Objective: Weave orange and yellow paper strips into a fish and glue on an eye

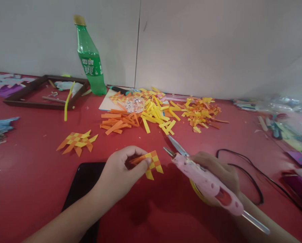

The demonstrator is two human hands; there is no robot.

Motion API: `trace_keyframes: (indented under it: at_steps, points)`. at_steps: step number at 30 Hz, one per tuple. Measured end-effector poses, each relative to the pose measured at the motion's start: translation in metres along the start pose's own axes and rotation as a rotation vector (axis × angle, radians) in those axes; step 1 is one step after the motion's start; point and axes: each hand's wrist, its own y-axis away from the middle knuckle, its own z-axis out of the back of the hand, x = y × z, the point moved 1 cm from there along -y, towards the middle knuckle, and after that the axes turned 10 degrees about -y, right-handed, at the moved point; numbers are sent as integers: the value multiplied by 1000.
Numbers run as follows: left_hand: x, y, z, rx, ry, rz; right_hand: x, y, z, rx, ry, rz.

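My left hand pinches a small woven piece of orange and yellow paper strips just above the red table. My right hand grips a pink hot glue gun, its metal nozzle pointing left toward the woven piece with a small gap between them. A clear glue stick pokes out of the gun's rear. Scissors lie on the table just behind the nozzle. A second woven piece rests to the left.
Loose orange and yellow strips are heaped at the back centre. A green bottle leans on the wall beside a dark wooden frame. A black phone lies under my left forearm. A black cord loops at the right, with craft clutter beyond.
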Motion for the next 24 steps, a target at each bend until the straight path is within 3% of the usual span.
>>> trace_keyframes:
  at_steps: [5, 11, 24]
  points:
    - [-1, 1, 1, -34, -59, -28, 13, -11, -2, 90, 12, 71]
    - [-2, 4, 1, -96, -139, -73, 9, -8, -4, 70, 15, 97]
    - [-1, 5, 1, -77, -190, -128, 12, -14, -3, 154, 21, 92]
